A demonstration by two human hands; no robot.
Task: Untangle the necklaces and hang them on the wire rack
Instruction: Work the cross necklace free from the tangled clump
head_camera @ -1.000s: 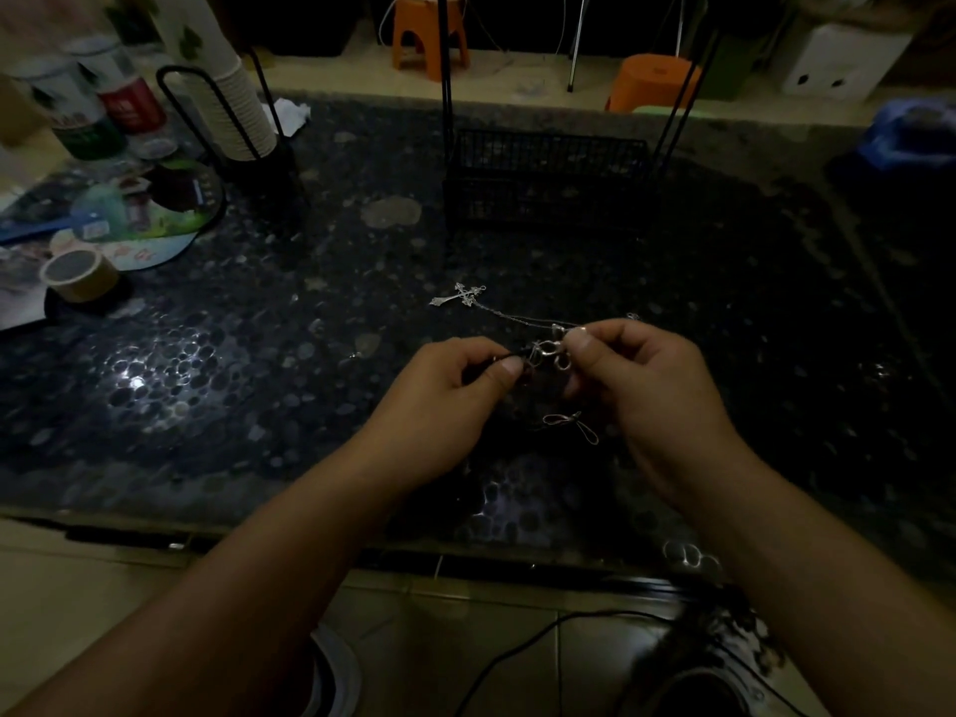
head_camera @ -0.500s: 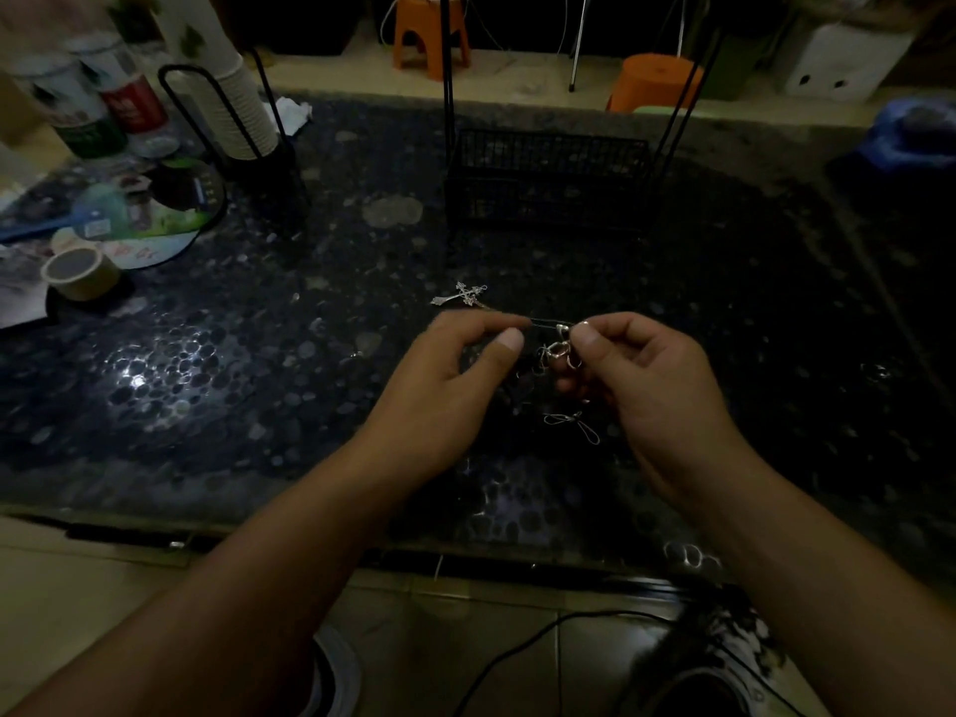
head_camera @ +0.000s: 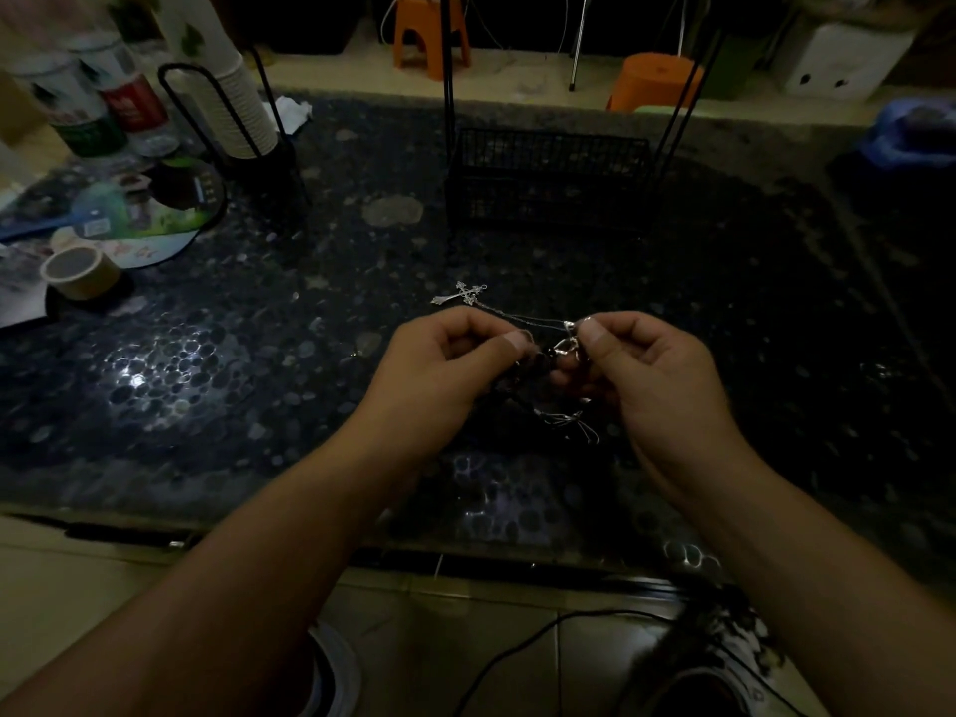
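Observation:
A knot of thin silver necklaces (head_camera: 561, 349) hangs between my two hands above the dark pebble-patterned table (head_camera: 258, 364). My left hand (head_camera: 445, 364) pinches one side of the knot with thumb and forefinger. My right hand (head_camera: 641, 370) pinches the other side. A silver cross pendant (head_camera: 462, 294) lies on the table just beyond my left hand, its chain running into the knot. A looped silver pendant (head_camera: 571, 421) dangles below the knot. The black wire rack (head_camera: 548, 173) stands at the back middle, with tall uprights.
A stack of paper cups in a black holder (head_camera: 227, 100) stands at the back left, with cans (head_camera: 103, 106), a round fan (head_camera: 134, 209) and a tape roll (head_camera: 80, 271). Orange stools (head_camera: 429, 28) stand on the floor beyond. A black cable (head_camera: 517, 654) lies below the table's edge.
Both hands stay at the knot. My left thumb and forefinger shifted slightly along the chain, up and then back down, while my right hand kept its pinch.

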